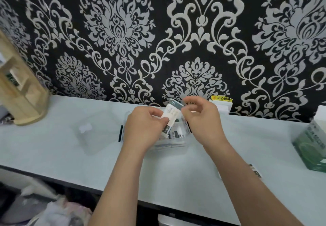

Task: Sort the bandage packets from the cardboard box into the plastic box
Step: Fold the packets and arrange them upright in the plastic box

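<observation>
My left hand (pixel 143 128) pinches the bandage packets (pixel 172 116) above the plastic box (pixel 169 146); my right hand (pixel 201 118), fingers (pixel 190 101) curled, pinches their top corner.

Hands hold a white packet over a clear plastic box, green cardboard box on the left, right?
No. Head view: the green cardboard box is on the right; left hand and right hand do hold the white packet over the clear plastic box.

both hands (pixel 143 128) (pixel 202 119) on a bandage packet (pixel 172 115) above the plastic box (pixel 178 143)
</observation>
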Demonstrator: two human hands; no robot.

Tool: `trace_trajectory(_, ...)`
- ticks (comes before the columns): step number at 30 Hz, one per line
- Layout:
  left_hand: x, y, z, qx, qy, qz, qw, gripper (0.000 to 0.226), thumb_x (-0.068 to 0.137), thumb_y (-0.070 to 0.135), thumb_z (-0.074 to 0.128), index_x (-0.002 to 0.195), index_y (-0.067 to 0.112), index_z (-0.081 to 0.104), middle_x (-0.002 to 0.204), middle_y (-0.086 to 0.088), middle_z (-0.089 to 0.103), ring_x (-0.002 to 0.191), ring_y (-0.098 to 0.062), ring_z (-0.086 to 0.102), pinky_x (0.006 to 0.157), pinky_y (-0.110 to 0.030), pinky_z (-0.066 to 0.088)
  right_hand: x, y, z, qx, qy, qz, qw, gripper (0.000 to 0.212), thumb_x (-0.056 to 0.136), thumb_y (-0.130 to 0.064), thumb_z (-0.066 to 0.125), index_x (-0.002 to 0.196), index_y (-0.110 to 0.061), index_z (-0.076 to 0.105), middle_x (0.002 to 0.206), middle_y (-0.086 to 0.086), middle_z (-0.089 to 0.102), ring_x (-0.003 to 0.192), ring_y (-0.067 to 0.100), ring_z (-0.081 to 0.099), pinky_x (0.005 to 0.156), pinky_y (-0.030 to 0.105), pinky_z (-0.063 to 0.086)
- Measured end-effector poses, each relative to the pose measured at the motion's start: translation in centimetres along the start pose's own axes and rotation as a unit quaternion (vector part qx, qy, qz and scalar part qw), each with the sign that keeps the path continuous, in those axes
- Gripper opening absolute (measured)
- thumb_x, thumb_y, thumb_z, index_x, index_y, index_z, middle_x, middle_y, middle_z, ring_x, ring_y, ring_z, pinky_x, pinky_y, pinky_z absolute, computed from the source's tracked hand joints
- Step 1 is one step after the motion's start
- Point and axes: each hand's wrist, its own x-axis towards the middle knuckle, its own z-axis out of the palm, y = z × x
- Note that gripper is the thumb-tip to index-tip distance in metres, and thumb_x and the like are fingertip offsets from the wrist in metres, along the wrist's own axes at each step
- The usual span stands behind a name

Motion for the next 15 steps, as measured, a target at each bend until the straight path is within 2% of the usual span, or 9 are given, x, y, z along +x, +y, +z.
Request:
trace_trajectory(2,0.9,-0.5,0.2,0.053,0.000,-0.023,0.998,0.018,0.077,0.031,0.075,0.094,0.028,0.069,0.080,0.005,0.072,0.079,-0.015,0.065,0.078,-0.031,0.051,0.3,0.8,-0.2,-0.069,0.009,0.001,0.998,0.025,0.087,-0.008,0.057,0.101,-0.028,0.063,0.083,-0.008,0.063,0.077,0.011,0.060,0.068,0.027,0.047)
trace_trajectory(5,1.5,-0.9,1.3,0.112,-0.023,-0.042,0.993,0.030,0.081,0.034,0.073,0.108,0.026,0.064,0.099,0.005,0.069,0.088,-0.014,0.061,0.075,-0.026,0.042,0.4,1.9,-0.4,-0.112,-0.013,0.023,0.993,0.025,0.087,-0.006,0.051,0.097,-0.026,0.063,0.086,-0.002,0.060,0.067,0.013,0.053,0.061,0.025,0.039)
trace_trajectory(10,2.5,-1.4,3.3,0.154,-0.018,-0.036,0.987,0.037,0.077,0.033,0.072,0.113,0.030,0.062,0.098,0.002,0.071,0.094,-0.020,0.066,0.083,-0.029,0.047,0.4,2.4,-0.3,-0.133,-0.037,0.008,0.990,0.026,0.086,-0.003,0.050,0.092,-0.024,0.065,0.082,0.000,0.060,0.061,0.013,0.051,0.060,0.022,0.037)
trace_trajectory(13,2.6,-1.1,3.9,0.182,-0.001,-0.024,0.983,0.034,0.080,0.032,0.069,0.113,0.028,0.062,0.105,0.000,0.069,0.103,-0.024,0.062,0.080,-0.029,0.043,0.3,2.6,-0.4,-0.133,-0.040,0.007,0.990,0.025,0.088,-0.004,0.050,0.092,-0.023,0.067,0.079,-0.003,0.062,0.057,0.008,0.050,0.053,0.019,0.036)
trace_trajectory(15,2.5,-0.7,4.3,0.214,-0.008,-0.008,0.977,0.028,0.083,0.035,0.068,0.107,0.022,0.063,0.102,-0.003,0.068,0.102,-0.027,0.061,0.075,-0.029,0.040,0.1,2.7,-0.7,-0.135,-0.050,0.001,0.990,0.026,0.088,-0.004,0.049,0.091,-0.022,0.068,0.075,-0.006,0.059,0.054,0.002,0.048,0.050,0.014,0.033)
